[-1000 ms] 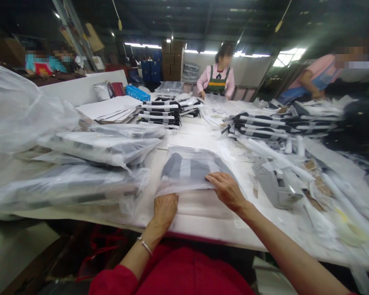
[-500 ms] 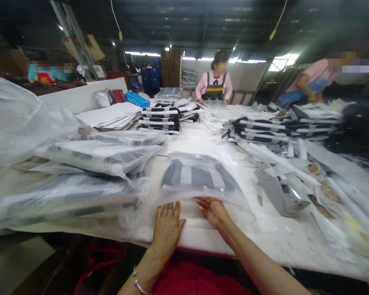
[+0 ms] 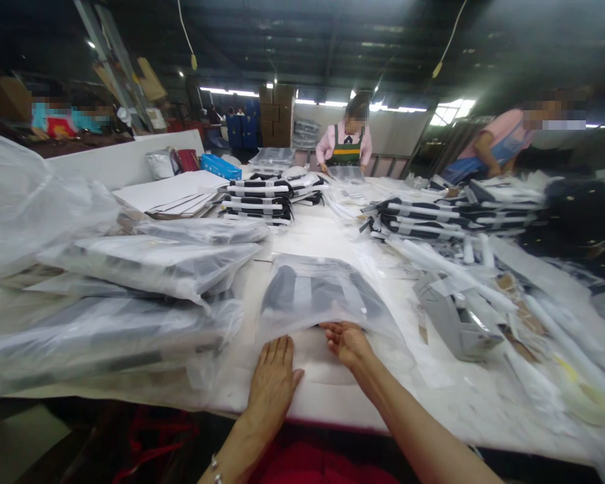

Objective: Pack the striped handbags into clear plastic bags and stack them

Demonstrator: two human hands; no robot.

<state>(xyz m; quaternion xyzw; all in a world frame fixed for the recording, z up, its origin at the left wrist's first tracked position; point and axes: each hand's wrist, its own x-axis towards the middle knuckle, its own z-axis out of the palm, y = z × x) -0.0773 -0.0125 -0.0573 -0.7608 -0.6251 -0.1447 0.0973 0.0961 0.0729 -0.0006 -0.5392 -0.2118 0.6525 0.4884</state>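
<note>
In front of me on the table lies a clear plastic bag (image 3: 327,263) with a dark folded item (image 3: 320,296) inside, crossed by pale bands. My left hand (image 3: 275,373) rests flat on the near part of the bag, fingers stretched out side by side and holding nothing. Close to its right, my right hand (image 3: 347,343) has its fingers curled at the film's near edge, seemingly pinching it. The thumb is partly hidden by the film.
Bagged items (image 3: 141,265) are piled at the left. Stacks of dark folded items with white rolls (image 3: 257,200) stand further back and at the right (image 3: 423,215). A grey box (image 3: 458,323) sits among plastic scraps. Across the table, a person (image 3: 345,138) works; another (image 3: 499,144) leans in from the right.
The view has shifted slightly. Both hands stay by the bag's near edge, the right fingers drawn a little more together. The person opposite holds a clear sheet more raised.
</note>
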